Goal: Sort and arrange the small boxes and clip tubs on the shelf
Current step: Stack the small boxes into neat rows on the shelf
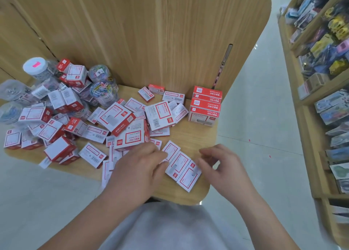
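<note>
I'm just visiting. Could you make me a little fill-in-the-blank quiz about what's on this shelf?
The tidy stack of boxes stands at the back ____ corner of the shelf.
The white-lidded tub carries a ____ sticker.
Between the left hand and the right hand lies a row of ____ small boxes.
Missing words: right; pink; three.

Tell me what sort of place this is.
Most likely a stationery shop. A heap of red-and-white staple boxes and clear tubs of coloured paper clips lie on a wooden shelf, and racks of packaged goods line the aisle on the right.
</note>
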